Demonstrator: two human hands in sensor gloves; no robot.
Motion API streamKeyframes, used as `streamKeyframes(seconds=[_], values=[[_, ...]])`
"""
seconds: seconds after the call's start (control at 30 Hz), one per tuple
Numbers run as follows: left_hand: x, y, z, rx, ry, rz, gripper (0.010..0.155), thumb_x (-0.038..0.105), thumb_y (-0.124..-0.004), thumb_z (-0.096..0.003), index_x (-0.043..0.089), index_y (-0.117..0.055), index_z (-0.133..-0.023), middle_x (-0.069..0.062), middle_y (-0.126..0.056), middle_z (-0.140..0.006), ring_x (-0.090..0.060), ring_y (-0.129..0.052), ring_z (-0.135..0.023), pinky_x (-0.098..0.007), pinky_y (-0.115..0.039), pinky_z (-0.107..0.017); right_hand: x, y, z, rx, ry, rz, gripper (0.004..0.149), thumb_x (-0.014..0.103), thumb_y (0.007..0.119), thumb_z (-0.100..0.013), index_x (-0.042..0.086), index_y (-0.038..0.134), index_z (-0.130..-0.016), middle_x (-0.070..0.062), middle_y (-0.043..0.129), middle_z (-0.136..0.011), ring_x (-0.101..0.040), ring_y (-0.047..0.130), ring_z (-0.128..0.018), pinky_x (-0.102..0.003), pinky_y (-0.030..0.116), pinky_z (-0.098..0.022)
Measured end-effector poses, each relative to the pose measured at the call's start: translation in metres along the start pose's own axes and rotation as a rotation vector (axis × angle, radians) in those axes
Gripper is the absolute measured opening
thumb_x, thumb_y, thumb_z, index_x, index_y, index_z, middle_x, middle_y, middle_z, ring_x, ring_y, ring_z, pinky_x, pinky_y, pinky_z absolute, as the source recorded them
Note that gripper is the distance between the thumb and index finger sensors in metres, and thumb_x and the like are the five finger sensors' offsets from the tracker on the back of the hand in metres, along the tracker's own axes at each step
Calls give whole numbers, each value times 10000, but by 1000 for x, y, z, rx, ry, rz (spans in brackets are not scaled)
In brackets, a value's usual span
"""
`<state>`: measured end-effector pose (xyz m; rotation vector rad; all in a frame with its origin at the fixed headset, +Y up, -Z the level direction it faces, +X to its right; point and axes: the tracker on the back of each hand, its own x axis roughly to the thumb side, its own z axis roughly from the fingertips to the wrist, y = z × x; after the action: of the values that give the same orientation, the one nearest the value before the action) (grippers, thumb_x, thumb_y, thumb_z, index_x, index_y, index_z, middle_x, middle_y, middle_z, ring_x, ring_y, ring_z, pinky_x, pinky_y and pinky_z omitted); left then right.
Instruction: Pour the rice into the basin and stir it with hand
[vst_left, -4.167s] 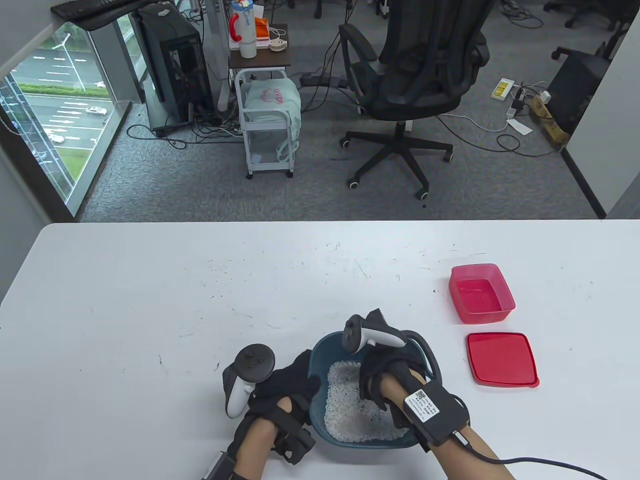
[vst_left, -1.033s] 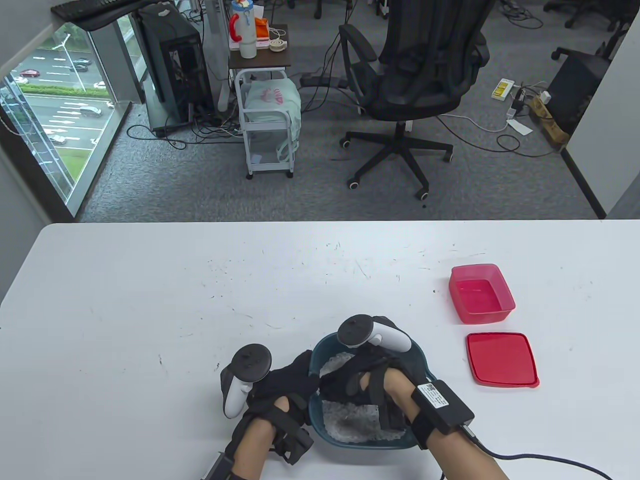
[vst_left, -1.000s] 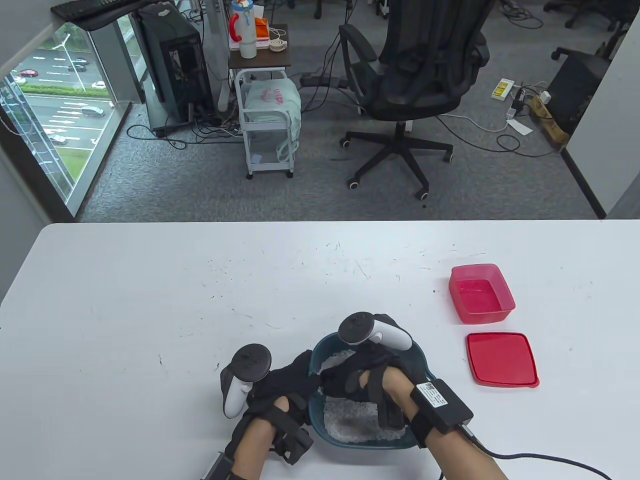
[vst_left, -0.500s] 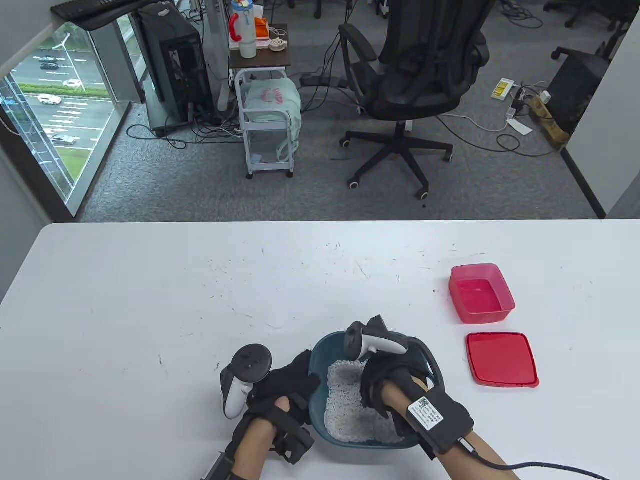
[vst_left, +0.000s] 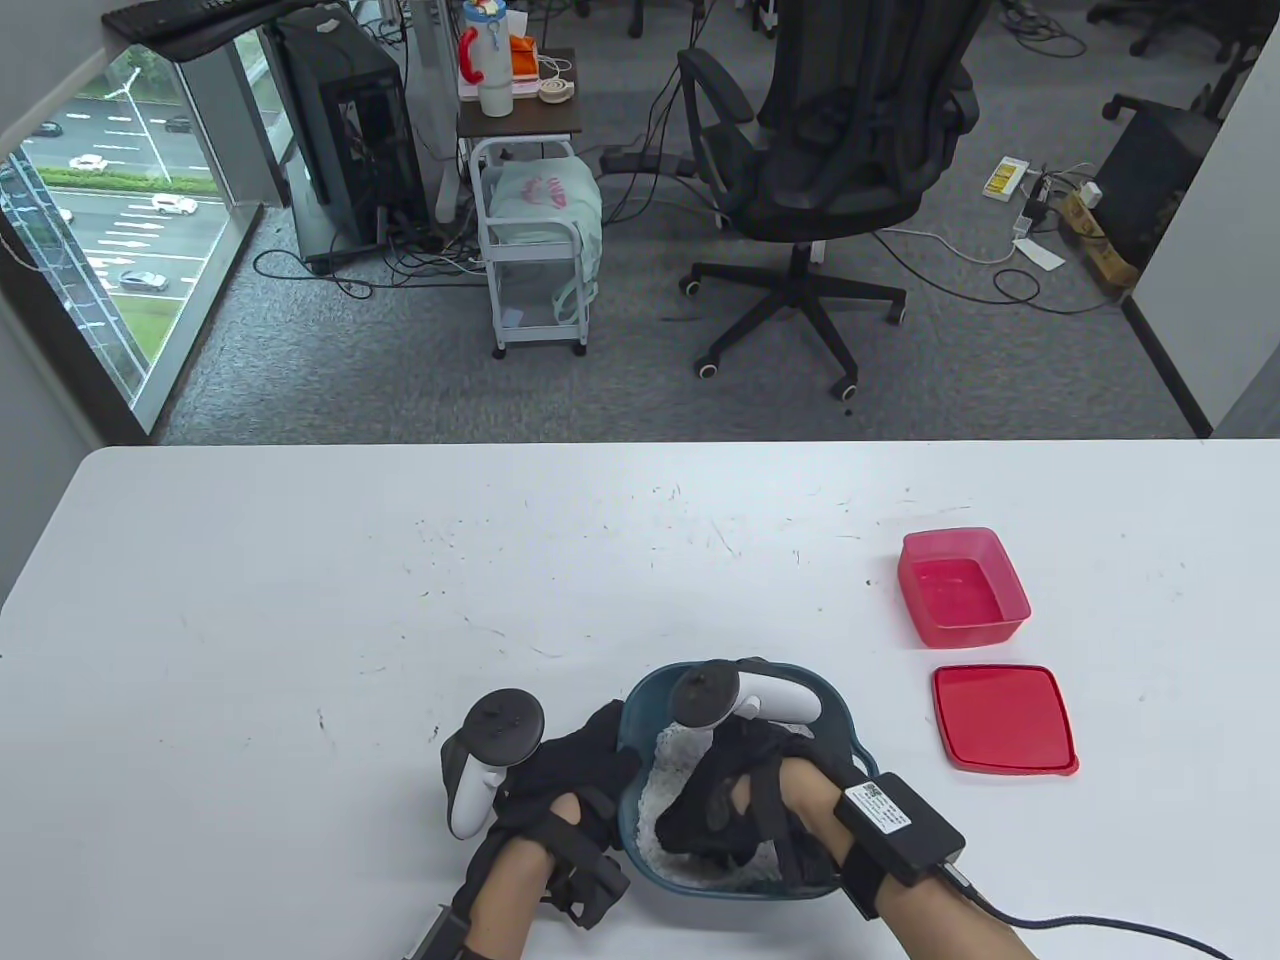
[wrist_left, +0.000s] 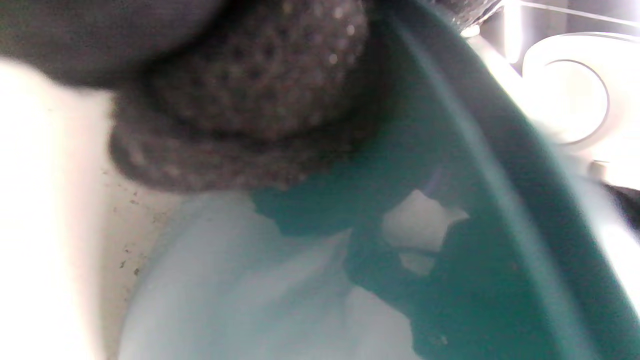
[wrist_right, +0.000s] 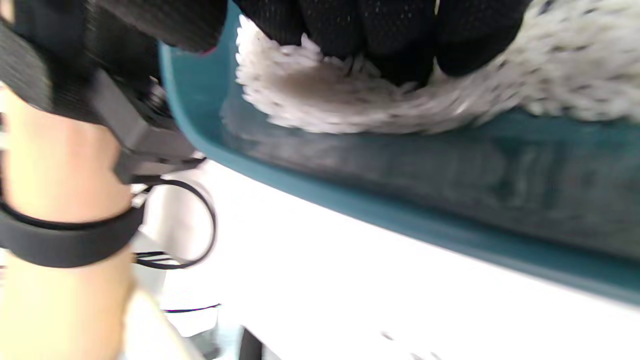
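Right hand swept left through rice.

**A head count around the worktop**

Standing here, I count one white worktop. On it sits one teal basin with a single heap of rice inside. Off to the side there is one pink container and one red lid, lying apart from each other. Two gloved hands are at the basin: one left hand and one right hand, each carrying one tracker, so two trackers. Beyond the worktop on the floor I make out one black office chair close by, one small white trolley, and one dark computer tower.
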<state>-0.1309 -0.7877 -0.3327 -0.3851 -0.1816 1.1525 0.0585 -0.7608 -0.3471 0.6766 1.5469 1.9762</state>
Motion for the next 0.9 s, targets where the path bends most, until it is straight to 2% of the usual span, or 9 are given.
streamKeyframes(seconds=[0.13,0.23,0.33,0.47,0.57,0.67,0.77,0.9], values=[[-1,0,0,-10,-6,9,683,268,-803,-500,1,-554,-1077,-342,-747,-968,-186,-1092,-66,-281,-971,18,0,-14,0,-93,16,-29,728,395,739,-370,45,500,-961,-234,540,-993,-474,580,-883,-675,578,-553],[1,0,0,-14,-14,0,682,269,-803,-501,4,-554,-1077,-341,-747,-969,-184,-1093,-68,-280,-971,16,-2,-26,3,-252,86,-25,721,400,716,-388,103,434,-982,-190,449,-1019,-443,489,-917,-667,528,-579],[0,1,0,-15,-13,-3,685,271,-805,-499,3,-555,-1078,-339,-748,-970,-183,-1094,-71,-281,-972,14,-2,-35,9,-402,223,107,683,390,712,-394,90,508,-972,-201,544,-992,-442,595,-879,-660,564,-561],[0,1,0,-17,-14,0,685,272,-804,-500,1,-554,-1077,-340,-748,-969,-182,-1096,-74,-281,-974,11,-2,-40,19,-464,421,248,646,392,716,-391,65,633,-942,-229,698,-935,-469,741,-810,-651,643,-522],[0,1,0,-9,-12,-8,683,273,-803,-499,2,-556,-1075,-336,-752,-968,-178,-1096,-72,-277,-975,13,-6,-38,23,-451,600,350,652,395,724,-385,23,673,-918,-264,772,-885,-485,827,-741,-626,713,-476],[1,1,0,4,-6,-11,680,269,-805,-497,-2,-563,-1072,-337,-761,-961,-178,-1095,-64,-276,-974,20,-8,-32,25,-404,680,445,650,394,737,-373,-22,737,-873,-298,851,-810,-490,917,-643,-588,787,-402],[1,1,1,17,-2,-14,678,266,-807,-494,-6,-569,-1068,-335,-768,-956,-176,-1094,-59,-274,-974,24,-9,-20,23,-335,699,461,646,396,756,-357,-76,830,-792,-321,958,-686,-486,1017,-491,-569,848,-296],[1,0,1,23,0,-9,677,265,-809,-494,-8,-571,-1066,-337,-770,-953,-176,-1094,-56,-273,-975,28,-12,-6,17,-199,627,426,648,400,770,-335,-129,895,-687,-335,1046,-536,-480,1082,-335,-561,877,-198]])
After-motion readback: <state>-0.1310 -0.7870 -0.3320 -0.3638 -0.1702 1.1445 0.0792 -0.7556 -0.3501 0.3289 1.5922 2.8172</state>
